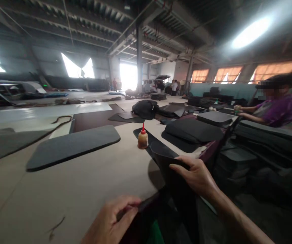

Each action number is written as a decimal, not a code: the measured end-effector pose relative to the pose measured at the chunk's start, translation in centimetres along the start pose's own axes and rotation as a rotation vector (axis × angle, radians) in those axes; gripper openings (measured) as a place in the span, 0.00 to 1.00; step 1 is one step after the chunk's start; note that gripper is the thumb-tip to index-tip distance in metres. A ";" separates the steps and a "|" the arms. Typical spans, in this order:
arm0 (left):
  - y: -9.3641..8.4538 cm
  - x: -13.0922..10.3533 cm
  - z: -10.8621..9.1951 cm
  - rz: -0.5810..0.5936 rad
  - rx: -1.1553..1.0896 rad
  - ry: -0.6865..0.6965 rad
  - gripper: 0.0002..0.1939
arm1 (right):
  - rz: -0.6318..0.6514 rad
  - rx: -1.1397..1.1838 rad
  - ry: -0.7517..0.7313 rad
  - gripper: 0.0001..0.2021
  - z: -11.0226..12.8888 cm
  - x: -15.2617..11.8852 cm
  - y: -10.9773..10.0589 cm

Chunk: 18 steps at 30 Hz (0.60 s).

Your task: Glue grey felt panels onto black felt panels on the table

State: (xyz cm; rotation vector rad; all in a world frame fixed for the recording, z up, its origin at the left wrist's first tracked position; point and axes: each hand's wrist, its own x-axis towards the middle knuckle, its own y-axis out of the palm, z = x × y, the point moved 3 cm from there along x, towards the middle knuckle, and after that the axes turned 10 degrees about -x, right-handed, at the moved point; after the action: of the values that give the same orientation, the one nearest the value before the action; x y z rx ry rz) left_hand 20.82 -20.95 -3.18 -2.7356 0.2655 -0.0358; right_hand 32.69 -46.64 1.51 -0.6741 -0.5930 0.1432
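Head view: the right hand [198, 174] pinches the raised edge of a black sheet [178, 191] between thumb and fingers, at the near part of the table [59, 200]. The left hand [115, 217] grips dark material [149, 205] lower down; whether it is the same piece, I cannot tell. Two-handed holding presumably controls the sheet's bend. A bottle [143, 141] stands upright just beyond, limiting room there. A grey pad [75, 145] lies left; dark padded pieces [194, 129] crowd the right, near a co-worker's purple sleeve [278, 110].
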 end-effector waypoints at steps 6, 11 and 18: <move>2.5 0.9 -0.2 0.036 -0.458 -0.133 0.31 | 0.113 0.246 0.154 0.13 0.8 -1.3 4.2; 3.1 2.1 -0.2 -0.025 -0.673 -0.219 0.42 | 0.112 0.306 0.140 0.12 2.3 -2.4 5.2; 1.2 3.1 -0.2 0.110 -0.494 -0.153 0.37 | 0.299 0.187 -0.305 0.08 4.4 -4.4 9.6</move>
State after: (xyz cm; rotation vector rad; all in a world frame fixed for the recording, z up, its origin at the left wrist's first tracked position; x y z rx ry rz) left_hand 23.60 -22.68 -3.46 -3.1817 0.4289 0.3076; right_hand 27.22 -38.17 -3.77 -0.5586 -0.7578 0.5819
